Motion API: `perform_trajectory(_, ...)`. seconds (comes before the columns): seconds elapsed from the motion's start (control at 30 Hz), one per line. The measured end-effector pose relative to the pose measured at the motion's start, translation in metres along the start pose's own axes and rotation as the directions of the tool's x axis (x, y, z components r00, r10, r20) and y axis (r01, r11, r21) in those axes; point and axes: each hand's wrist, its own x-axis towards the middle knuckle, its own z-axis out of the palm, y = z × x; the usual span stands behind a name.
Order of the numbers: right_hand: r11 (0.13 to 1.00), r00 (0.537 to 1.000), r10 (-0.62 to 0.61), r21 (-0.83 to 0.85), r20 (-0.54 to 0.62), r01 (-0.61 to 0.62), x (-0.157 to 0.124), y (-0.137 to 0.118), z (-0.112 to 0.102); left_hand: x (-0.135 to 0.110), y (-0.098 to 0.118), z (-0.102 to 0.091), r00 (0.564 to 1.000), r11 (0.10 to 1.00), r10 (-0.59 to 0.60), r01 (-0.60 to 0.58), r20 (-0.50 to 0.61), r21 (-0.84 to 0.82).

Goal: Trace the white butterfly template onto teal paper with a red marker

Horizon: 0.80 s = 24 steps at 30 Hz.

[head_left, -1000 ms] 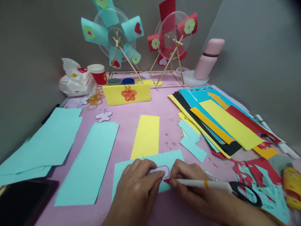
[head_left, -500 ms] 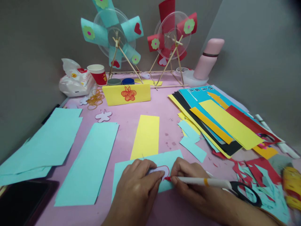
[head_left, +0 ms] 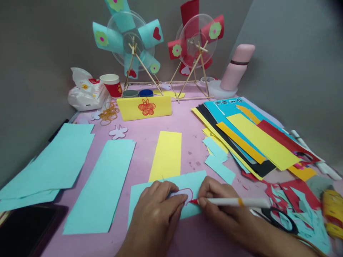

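Observation:
A light-blue paper sheet [head_left: 197,179] lies in front of me. My left hand [head_left: 158,207] presses a white paper cutout [head_left: 189,193] flat on it, thumb and fingers drawn together, hiding much of the cutout. A red line runs around the cutout's visible rounded end. Between the thumb and fingers of my right hand [head_left: 222,207] is a white-barrelled felt-tip pen [head_left: 241,202]. Its red tip points left and stands close to the cutout's edge; whether it touches the paper I cannot tell. Scissors [head_left: 281,218] with black handles lie behind the right hand.
Light-blue strips [head_left: 99,189] and a phone [head_left: 29,228] lie on the left. A yellow strip [head_left: 167,153] lies ahead, behind it a folded yellow card [head_left: 128,109]. Coloured sheets [head_left: 257,139] and scraps [head_left: 294,203] cover the right. Two paper wheels [head_left: 133,50] stand at the back.
My right hand and the pen have shifted slightly right, and the pen's rear end sits a little higher, uncovering more of the scissors. The left hand has stayed in place.

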Motion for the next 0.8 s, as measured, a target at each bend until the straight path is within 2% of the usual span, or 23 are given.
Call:
perform_trajectory(0.1, 0.995, 0.997, 0.023, 0.103, -0.076, -0.015, 0.001, 0.003, -0.001, 0.001, 0.000, -0.001, 1.000, 1.000, -0.005, 0.005, 0.026, -0.018)
perform_trajectory(0.17, 0.996, 0.996, 0.025, 0.087, -0.091, -0.017, 0.002, 0.003, 0.000, 0.002, 0.000, -0.001, 0.998, 0.999, -0.023, 0.025, 0.053, -0.038)
perform_trajectory(0.33, 1.000, 0.997, -0.021, 0.009, -0.076, 0.021, 0.000, 0.001, 0.003, 0.006, 0.002, -0.004, 0.990, 0.991, -0.075, 0.088, 0.122, -0.105)
perform_trajectory(0.43, 0.999, 0.999, -0.035, -0.035, -0.012, 0.035, -0.002, -0.004, 0.005, 0.006, 0.003, -0.005, 0.981, 0.983, -0.109, 0.130, 0.158, -0.131)
perform_trajectory(0.5, 0.996, 0.998, -0.055, -0.072, 0.014, 0.056, -0.003, -0.007, 0.005, 0.005, 0.003, -0.006, 0.981, 0.982, -0.111, 0.133, 0.158, -0.137)
perform_trajectory(0.67, 0.995, 0.999, -0.025, -0.096, -0.037, 0.021, -0.005, -0.004, 0.001, 0.004, 0.000, -0.004, 0.988, 0.986, -0.090, 0.106, 0.124, -0.128)
perform_trajectory(0.8, 0.995, 0.999, -0.041, -0.093, -0.006, 0.040, -0.003, -0.003, 0.001, 0.005, -0.001, -0.003, 0.992, 0.989, -0.064, 0.078, 0.107, -0.130)
